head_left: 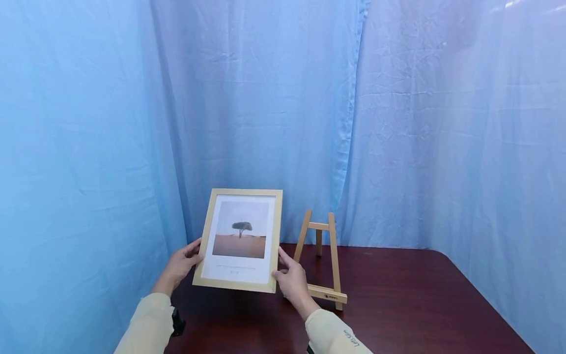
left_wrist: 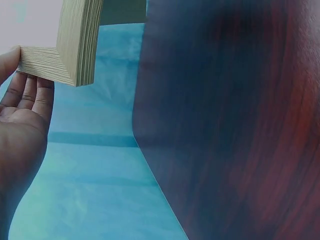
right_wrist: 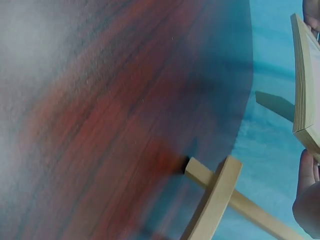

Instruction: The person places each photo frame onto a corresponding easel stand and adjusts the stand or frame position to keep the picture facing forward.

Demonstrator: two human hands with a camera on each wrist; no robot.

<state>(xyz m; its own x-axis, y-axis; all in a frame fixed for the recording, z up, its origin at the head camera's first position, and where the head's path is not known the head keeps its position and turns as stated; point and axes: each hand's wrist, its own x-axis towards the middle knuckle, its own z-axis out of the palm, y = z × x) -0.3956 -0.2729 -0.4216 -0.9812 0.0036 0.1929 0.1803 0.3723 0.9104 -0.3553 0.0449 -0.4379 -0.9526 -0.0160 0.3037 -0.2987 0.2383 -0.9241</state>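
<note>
A picture frame (head_left: 277, 216) with a pale wood border and a print of a single tree is held up above the table, tilted slightly back. My left hand (head_left: 180, 265) grips its left edge, thumb in front and fingers behind, as the left wrist view shows on the wooden border (left_wrist: 77, 45). On the right edge, low down, my right hand (head_left: 293, 280) pinches the border the same way. Just right of that hand stands a small wooden easel (head_left: 334, 255), with nothing on its ledge. A flat dark flap (right_wrist: 275, 105) sticks out behind the frame in the right wrist view.
The dark red-brown wooden table (head_left: 398, 285) has a rounded far right corner. Light blue curtains (head_left: 265, 98) hang behind it and on both sides. The easel's ledge (head_left: 327, 294) reaches toward the front, close to my right wrist.
</note>
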